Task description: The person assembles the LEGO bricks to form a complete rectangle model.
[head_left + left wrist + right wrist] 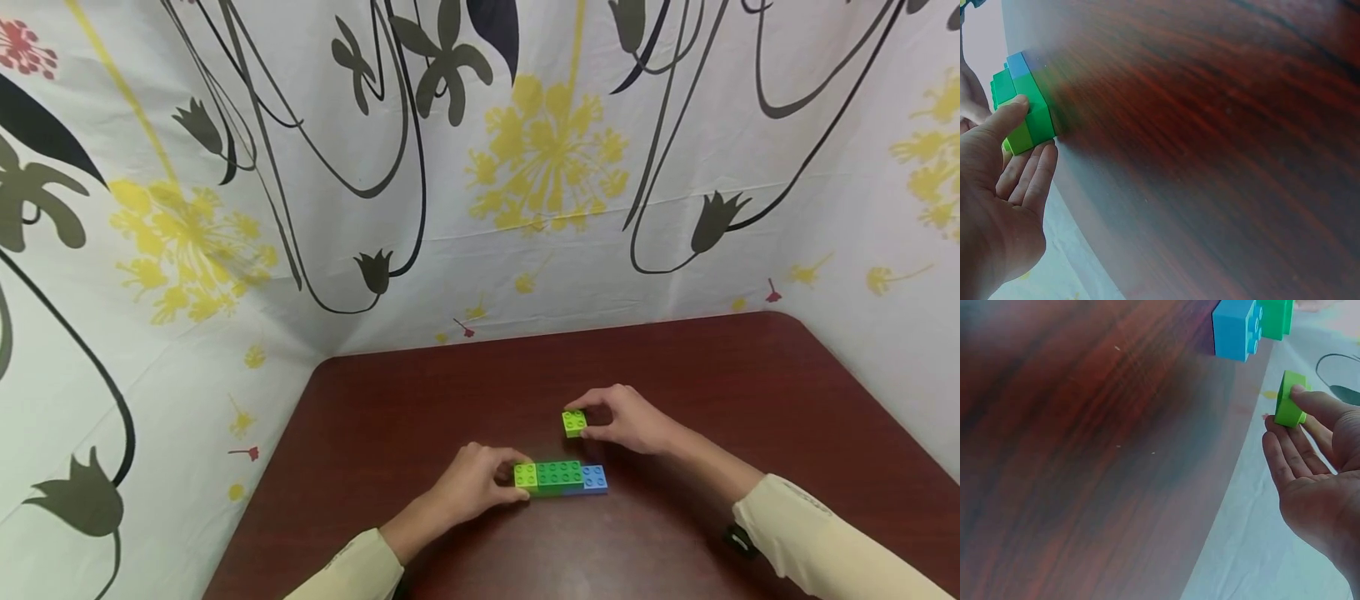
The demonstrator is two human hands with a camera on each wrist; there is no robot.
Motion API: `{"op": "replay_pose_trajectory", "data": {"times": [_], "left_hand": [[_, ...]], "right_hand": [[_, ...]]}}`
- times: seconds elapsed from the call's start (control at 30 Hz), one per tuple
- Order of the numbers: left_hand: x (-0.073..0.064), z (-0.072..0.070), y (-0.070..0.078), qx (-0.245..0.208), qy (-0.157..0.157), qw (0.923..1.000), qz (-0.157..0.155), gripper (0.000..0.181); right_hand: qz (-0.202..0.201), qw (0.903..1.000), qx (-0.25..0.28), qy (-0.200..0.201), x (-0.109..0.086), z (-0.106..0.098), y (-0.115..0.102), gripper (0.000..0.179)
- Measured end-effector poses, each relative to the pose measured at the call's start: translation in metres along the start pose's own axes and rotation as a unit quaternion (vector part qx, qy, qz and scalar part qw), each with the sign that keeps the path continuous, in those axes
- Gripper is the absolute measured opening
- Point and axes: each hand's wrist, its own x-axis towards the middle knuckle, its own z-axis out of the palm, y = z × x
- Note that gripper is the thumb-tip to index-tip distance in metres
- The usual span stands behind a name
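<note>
On the table lies a built row of toy bricks: a lime brick (525,477) at the left end on top, a long green brick (558,473) beside it, and below them a green brick (1040,119) and a blue brick (596,479) whose studs show at the right. My left hand (472,482) pinches the row's left end between thumb and fingers. Farther back, my right hand (633,421) holds a separate small lime brick (573,423), studs up. In the right wrist view that lime brick (1290,400) is apart from the row, with the thumb on its side.
A dark red-brown wooden table (420,392) with rounded back corners bears the bricks. White cloth (315,217) with printed flowers hangs behind and at both sides. A dark band (741,540) shows under the right sleeve.
</note>
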Motion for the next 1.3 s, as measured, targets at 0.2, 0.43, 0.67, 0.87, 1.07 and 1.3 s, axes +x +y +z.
{"op": "replay_pose_trajectory", "data": {"times": [0.2, 0.43, 0.67, 0.87, 1.07, 1.3], "left_hand": [[0.000, 0.001, 0.000, -0.004, 0.003, 1.0000, 0.001, 0.038], [-0.001, 0.001, -0.001, -0.004, 0.006, 0.9999, 0.011, 0.037], [-0.001, 0.001, 0.000, -0.003, 0.009, 0.9999, 0.009, 0.037], [0.000, 0.001, 0.000, 0.002, 0.013, 0.9999, 0.011, 0.038], [0.000, 0.001, 0.000, -0.001, 0.015, 0.9998, 0.011, 0.037], [0.000, 0.001, 0.000, 0.003, 0.013, 0.9998, 0.011, 0.037]], "right_hand": [[0.005, 1.0000, -0.004, 0.003, -0.022, -0.002, -0.007, 0.038], [0.012, 0.9999, 0.011, 0.003, -0.043, 0.001, -0.012, 0.038], [0.016, 0.9985, 0.052, -0.006, -0.054, 0.011, -0.014, 0.037], [0.026, 0.9919, 0.124, -0.010, -0.059, 0.020, -0.013, 0.036], [0.029, 0.9892, 0.144, -0.008, -0.061, 0.024, -0.015, 0.036], [0.035, 0.9902, 0.135, -0.006, -0.060, 0.027, -0.016, 0.037]]}}
